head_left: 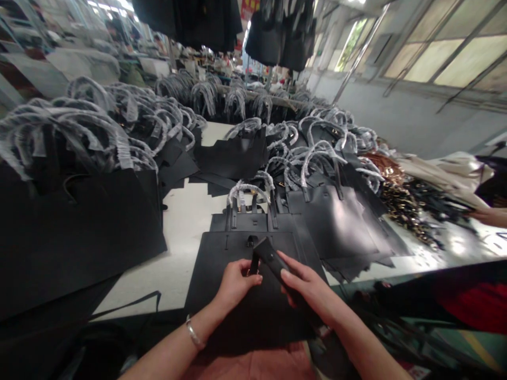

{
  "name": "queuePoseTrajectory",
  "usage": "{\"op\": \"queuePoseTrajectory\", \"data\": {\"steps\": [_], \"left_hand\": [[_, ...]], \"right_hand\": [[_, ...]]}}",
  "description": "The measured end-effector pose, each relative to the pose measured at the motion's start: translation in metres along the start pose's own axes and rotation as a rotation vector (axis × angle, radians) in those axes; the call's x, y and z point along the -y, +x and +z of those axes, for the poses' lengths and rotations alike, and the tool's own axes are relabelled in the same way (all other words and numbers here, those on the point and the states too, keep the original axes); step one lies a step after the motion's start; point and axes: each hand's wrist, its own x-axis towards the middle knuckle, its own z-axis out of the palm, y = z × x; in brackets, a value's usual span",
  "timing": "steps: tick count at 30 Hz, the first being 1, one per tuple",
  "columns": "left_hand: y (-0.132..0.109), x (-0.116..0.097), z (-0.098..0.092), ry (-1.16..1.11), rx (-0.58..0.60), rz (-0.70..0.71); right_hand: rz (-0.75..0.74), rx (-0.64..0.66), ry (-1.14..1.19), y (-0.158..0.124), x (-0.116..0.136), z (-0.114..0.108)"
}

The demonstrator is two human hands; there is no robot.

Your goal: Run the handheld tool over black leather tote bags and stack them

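My left hand (236, 285) and right hand (312, 292) close together, clamped on black leather strap (270, 257) above handbag (209, 274); slack grip risks slip, scuffing.

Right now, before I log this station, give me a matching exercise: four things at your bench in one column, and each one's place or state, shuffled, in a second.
Things:
1. right hand
2. silver bangle
3. bag handles
4. gold-toned hardware

Places and states:
A. heaped at the right of the white bench
B. around the left wrist
C. wrapped in clear film
D. on a black strip

Right pairs: 1-D, 2-B, 3-C, 4-A.
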Motion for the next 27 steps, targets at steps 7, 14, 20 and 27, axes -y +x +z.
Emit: {"op": "queuePoseTrajectory", "data": {"steps": [7,14,20,27], "left_hand": [[-0.003,-0.009,-0.002,0.163,0.007,0.099],[-0.009,-0.01,0.008,-0.108,0.079,-0.121],[-0.012,-0.021,0.008,-0.26,0.072,-0.15],[-0.002,-0.016,-0.004,0.174,-0.021,0.059]], "right_hand": [[0.079,0.2,0.03,-0.015,-0.005,-0.014],[-0.01,0.054,0.033,0.005,0.011,0.002],[0.031,-0.011,0.039,-0.005,0.008,-0.019],[0.076,0.096,0.082,-0.025,-0.014,-0.028]]}}
